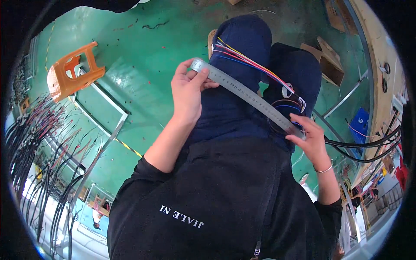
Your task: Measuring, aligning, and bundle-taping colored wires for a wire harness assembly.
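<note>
A steel ruler (247, 93) stretches slantwise above my lap between both hands. My left hand (189, 89) pinches its rounded upper-left end between thumb and fingers. At the lower-right end, my right hand (310, 137) has its thumb and fingers around the ruler, close to a dark cable. Beyond the ruler, a bundle of thin coloured wires (255, 65), yellow, red, white and blue among them, lies over my dark blue trousers. The bundle runs into a dark sleeve near a small white ring (287, 90) at my right knee. Thick black cables (364, 144) trail off to the right from my right hand.
An orange plastic stool (76, 71) stands on the green floor at left, beside a metal frame (104, 97). Many dark cables with stripped ends (43, 143) hang at far left. Right of my knees are a cardboard box (329, 65), a blue bin (359, 128) and a wooden bench edge (377, 39).
</note>
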A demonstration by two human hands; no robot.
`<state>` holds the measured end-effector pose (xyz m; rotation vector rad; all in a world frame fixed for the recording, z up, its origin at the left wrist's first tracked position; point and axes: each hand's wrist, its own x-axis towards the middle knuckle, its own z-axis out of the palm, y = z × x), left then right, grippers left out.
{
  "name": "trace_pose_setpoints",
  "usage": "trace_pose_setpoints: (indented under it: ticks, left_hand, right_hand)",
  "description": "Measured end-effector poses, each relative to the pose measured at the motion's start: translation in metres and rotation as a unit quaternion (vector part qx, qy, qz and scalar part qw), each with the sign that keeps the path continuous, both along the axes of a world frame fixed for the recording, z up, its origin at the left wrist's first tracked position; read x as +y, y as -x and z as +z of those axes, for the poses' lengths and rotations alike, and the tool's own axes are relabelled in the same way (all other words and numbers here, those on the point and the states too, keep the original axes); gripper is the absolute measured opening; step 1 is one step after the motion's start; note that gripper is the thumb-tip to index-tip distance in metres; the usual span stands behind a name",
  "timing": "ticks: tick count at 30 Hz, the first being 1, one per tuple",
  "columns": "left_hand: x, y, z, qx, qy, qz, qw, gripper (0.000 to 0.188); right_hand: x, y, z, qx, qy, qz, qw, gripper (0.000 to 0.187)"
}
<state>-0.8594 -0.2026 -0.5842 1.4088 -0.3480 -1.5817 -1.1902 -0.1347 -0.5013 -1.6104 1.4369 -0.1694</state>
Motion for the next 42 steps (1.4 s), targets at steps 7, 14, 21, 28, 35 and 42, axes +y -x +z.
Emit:
trace_pose_setpoints:
  ticks: [7, 14, 21, 28, 35, 42]
  left_hand:
    - [0.002, 0.009, 0.001, 0.033, 0.001, -0.002, 0.999, 0.032]
    - [-0.028, -0.015, -0.001, 0.108, -0.063, 0.011, 0.992, 0.034]
    - [-0.037, -0.020, -0.022, 0.060, -0.041, -0.043, 0.996, 0.024]
    - [-0.051, -0.030, -0.026, 0.111, -0.048, -0.070, 0.990, 0.024]
    - [-0.055, -0.039, -0.027, 0.124, -0.075, -0.085, 0.986, 0.024]
    - [-0.057, -0.040, -0.032, 0.136, -0.094, -0.079, 0.983, 0.025]
  right_hand:
    - [0.005, -0.027, 0.013, 0.089, 0.102, -0.004, 0.991, 0.054]
    - [0.020, -0.022, 0.020, 0.112, 0.153, 0.043, 0.981, 0.054]
    - [0.005, -0.020, 0.027, 0.164, 0.173, 0.056, 0.969, 0.055]
    - [-0.019, -0.019, 0.020, 0.176, 0.178, 0.051, 0.967, 0.054]
    - [-0.029, -0.016, 0.002, 0.144, 0.176, 0.045, 0.973, 0.053]
    - [-0.030, -0.018, -0.002, 0.154, 0.161, 0.026, 0.974, 0.054]
